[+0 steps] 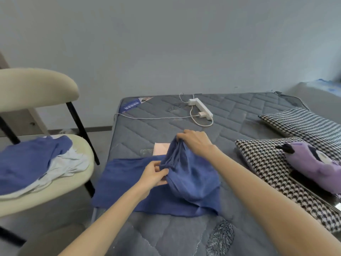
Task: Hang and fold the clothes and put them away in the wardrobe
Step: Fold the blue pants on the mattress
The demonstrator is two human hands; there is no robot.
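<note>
Blue garment lies on the grey bed, one edge bunched up; left grip pinches the bunch at 8 o'clock, right grip clutches it at 12 o'clock.

Beyond your fingers a grey quilted mattress runs back to a plain pale wall. Farther out from them a white power strip lies on it, with cables. To their right lie a far pillow and a near pillow, both houndstooth, with a purple plush toy on the near one. To their left a cream chair with black legs stands on grey floor. The light is soft and even.
</note>
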